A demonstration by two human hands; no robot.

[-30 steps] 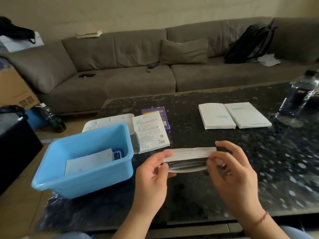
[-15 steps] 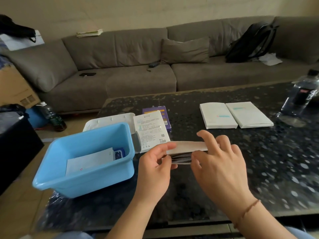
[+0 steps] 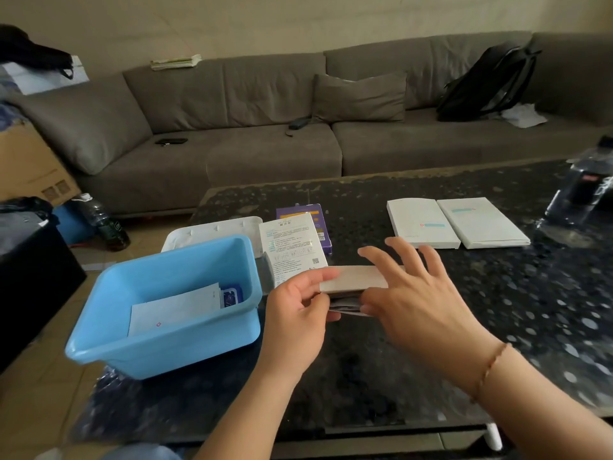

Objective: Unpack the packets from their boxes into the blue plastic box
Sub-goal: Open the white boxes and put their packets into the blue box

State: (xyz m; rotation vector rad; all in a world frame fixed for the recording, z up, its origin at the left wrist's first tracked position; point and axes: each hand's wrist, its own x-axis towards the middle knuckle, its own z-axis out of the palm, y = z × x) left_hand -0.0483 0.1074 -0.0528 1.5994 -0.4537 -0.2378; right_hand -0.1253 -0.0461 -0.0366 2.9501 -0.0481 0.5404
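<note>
**Packets being pulled from an open box, task partly done**

A small box (image 3: 353, 279) was pinched at its end by the left hand (image 3: 298, 313). The right hand (image 3: 411, 293) was spread, its thumb at the packets (image 3: 345, 306) showing in the opening. Left of the hands, the blue bin (image 3: 166, 343) already held a few packets. Two white boxes (image 3: 457, 224) beyond the right hand looked unopened. Nothing was seen blocking the way to the bin.

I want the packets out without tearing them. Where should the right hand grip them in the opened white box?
Probably pinch the grey packet edges poking from the white box's open long side, coming from the near side. The left hand grips the box's left end, leaving that opening toward the right hand.
</note>
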